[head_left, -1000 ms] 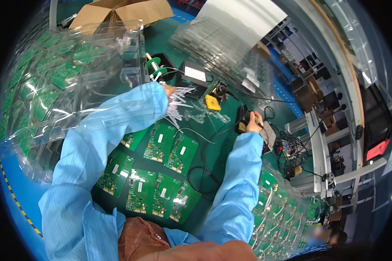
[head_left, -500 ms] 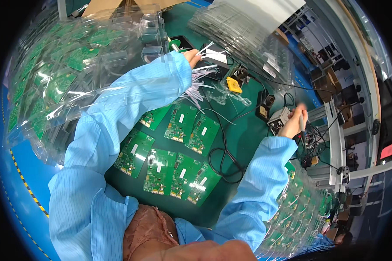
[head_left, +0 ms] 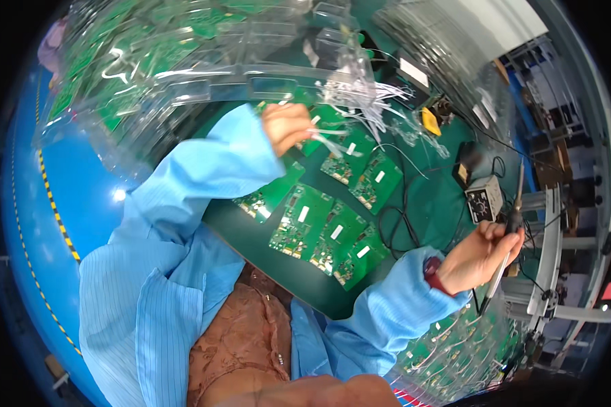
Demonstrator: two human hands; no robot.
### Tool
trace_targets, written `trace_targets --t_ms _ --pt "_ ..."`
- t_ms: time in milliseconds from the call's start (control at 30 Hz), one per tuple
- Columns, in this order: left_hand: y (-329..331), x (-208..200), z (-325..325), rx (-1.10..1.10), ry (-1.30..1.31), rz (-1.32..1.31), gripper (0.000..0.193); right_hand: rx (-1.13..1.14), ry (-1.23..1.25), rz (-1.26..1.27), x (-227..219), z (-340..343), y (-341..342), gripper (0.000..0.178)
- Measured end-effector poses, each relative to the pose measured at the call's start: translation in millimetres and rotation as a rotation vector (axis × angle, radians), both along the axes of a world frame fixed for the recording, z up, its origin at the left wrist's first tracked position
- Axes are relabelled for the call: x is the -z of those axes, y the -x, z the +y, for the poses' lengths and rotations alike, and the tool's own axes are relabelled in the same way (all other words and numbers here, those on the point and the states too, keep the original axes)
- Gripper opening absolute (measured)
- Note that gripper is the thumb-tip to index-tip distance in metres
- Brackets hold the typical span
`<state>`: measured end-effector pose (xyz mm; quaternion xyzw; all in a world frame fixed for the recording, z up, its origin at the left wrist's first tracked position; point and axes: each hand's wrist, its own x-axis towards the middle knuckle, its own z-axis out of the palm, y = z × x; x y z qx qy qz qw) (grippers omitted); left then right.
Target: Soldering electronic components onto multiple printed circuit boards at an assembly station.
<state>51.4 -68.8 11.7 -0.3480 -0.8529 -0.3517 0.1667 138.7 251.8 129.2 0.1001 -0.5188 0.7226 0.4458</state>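
My left hand is closed on a few short white wires, whose ends stick out to the right over the green circuit boards. Several of these boards lie flat in rows on the dark green mat. My right hand, at the right, grips a soldering iron with its tip pointing up and away. Beyond the boards lies a loose bundle of white wires, apart from both hands.
Clear plastic trays with green boards are stacked at the far left. More trays stand at the back. A control box with a knob, a yellow piece and a black cable lie at the right. Wired boards fill the near right.
My left hand has come nearer from the wire bundle with a few wires. My right hand has drawn nearer with the soldering iron, now plainly in view. The whole view has shifted.
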Motion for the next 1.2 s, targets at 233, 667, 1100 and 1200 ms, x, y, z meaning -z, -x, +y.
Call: trace_targets --t_ms 233,667,1100,1200 --pt "-41 45 -73 -0.464 0.274 0.222 0.017 -0.04 -0.001 -0.118 32 -34 -14 0.024" --pt "-105 68 -48 0.141 0.177 0.104 0.056 0.123 -0.033 -0.216 55 -51 -34 0.024" --pt "-172 73 -16 0.058 0.246 -0.082 0.061 0.114 -0.041 -0.197 68 -58 -39 0.027" --pt "-140 62 -17 -0.08 0.079 0.071 0.045 0.074 -0.072 -0.118 66 -54 -41 0.028"
